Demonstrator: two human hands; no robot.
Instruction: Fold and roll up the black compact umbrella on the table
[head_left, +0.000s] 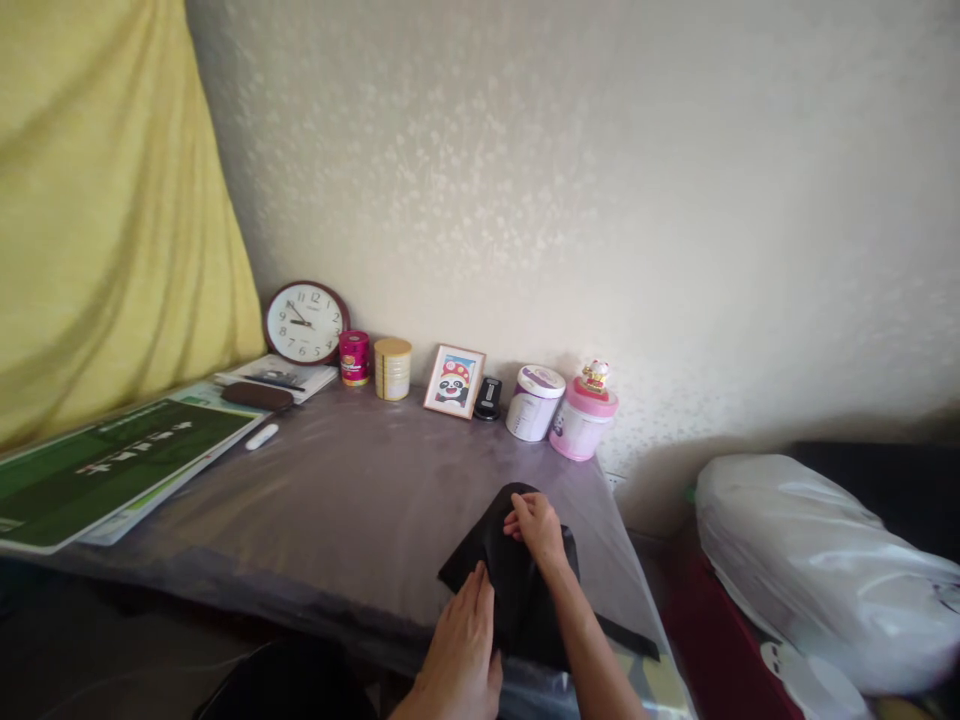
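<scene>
A piece of black cloth [511, 590] lies loosely folded near the right front of the table, and a flat black strip [630, 637] sticks out to its right. Flat along the cloth's left part rests my left hand [461, 630], its fingers stretched out and close together. My right hand [536, 525] is at the far edge of the cloth, with fingers bent and closed on it; the fingertips are partly hidden. Both my forearms reach in from the front, and the right one covers some of the cloth.
On the plastic-covered table [352, 500], a clock [307, 322], tins [393, 368], a framed panda picture [454, 381] and tubs [535, 402] line the wall. Green boards [127, 465] lie left. Beyond the right edge sits a white plastic bag [810, 560].
</scene>
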